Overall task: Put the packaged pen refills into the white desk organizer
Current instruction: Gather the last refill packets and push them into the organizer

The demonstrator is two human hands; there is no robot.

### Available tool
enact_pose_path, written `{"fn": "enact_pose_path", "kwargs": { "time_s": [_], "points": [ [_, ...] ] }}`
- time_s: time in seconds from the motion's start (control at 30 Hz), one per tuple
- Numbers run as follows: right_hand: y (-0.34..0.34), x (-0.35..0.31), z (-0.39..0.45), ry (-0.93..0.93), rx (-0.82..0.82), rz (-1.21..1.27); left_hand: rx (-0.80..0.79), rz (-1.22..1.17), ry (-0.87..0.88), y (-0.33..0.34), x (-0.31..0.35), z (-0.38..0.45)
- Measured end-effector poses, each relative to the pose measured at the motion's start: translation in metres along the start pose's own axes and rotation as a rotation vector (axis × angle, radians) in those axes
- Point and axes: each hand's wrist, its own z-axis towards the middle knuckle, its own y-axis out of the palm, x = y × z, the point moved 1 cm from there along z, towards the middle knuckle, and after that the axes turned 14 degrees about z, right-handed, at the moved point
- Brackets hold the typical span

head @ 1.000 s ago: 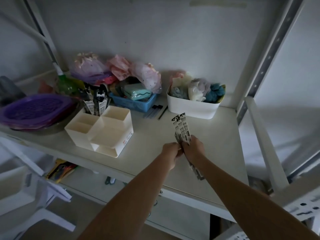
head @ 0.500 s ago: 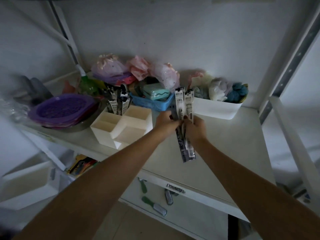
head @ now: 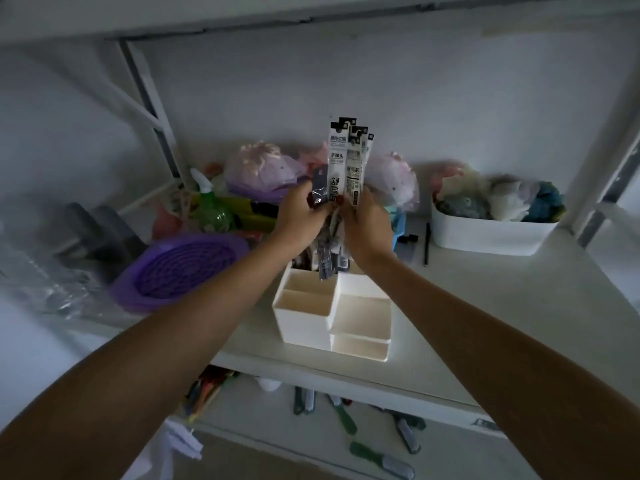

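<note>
Dimly lit white shelf board [head: 502, 306], cluttered along the back wall. White plastic desk organizer [head: 332, 317] with open compartments sits near the front edge; purple perforated plastic basket [head: 180, 268] just left of it, white oblong tub [head: 485, 233] of soft items well right. Left hand [head: 299, 220] and right hand [head: 367, 225] meet above the organizer's rear compartment, fingers closed around upright packaged pen refills [head: 346, 161], lower ends dangling over it.

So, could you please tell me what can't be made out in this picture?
Head view:
- Rear compartment of the white plastic desk organizer: hidden by both hands.
- Middle of the packaged pen refills: covered by left hand and right hand.
- Package count: overlapping.
</note>
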Motion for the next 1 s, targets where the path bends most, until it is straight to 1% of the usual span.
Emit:
{"fn": "enact_pose_path", "kwargs": {
  "time_s": [0.2,0.33,0.43,0.5,0.6,0.73,0.83,0.9,1.0],
  "points": [
    [0.042,-0.01,0.002,0.046,-0.014,-0.065,-0.003,0.108,0.067,-0.023,-0.049,0.013],
    [0.047,-0.006,-0.002,-0.018,0.024,-0.153,0.005,0.181,0.16,-0.023,-0.066,0.015],
    [0.045,0.0,-0.003,-0.007,0.025,-0.181,-0.014,0.141,0.202,-0.02,-0.067,0.016],
    [0.042,0.003,-0.002,0.045,-0.012,-0.172,-0.016,0.095,0.196,-0.016,-0.065,0.017],
    [0.035,0.008,0.001,0.058,-0.061,-0.138,-0.016,0.08,0.172,-0.011,-0.065,0.018],
    [0.024,0.015,0.0,0.092,-0.075,-0.136,-0.04,0.077,0.148,-0.007,-0.062,0.02],
    [0.023,0.02,0.001,0.087,-0.104,-0.236,-0.054,0.071,0.151,-0.009,-0.059,0.021],
    [0.025,0.023,-0.001,0.075,-0.075,-0.318,-0.065,0.09,0.15,-0.008,-0.061,0.019],
    [0.029,0.028,-0.007,0.089,-0.04,-0.38,-0.135,0.165,0.108,-0.004,-0.067,0.016]
  ]
}}
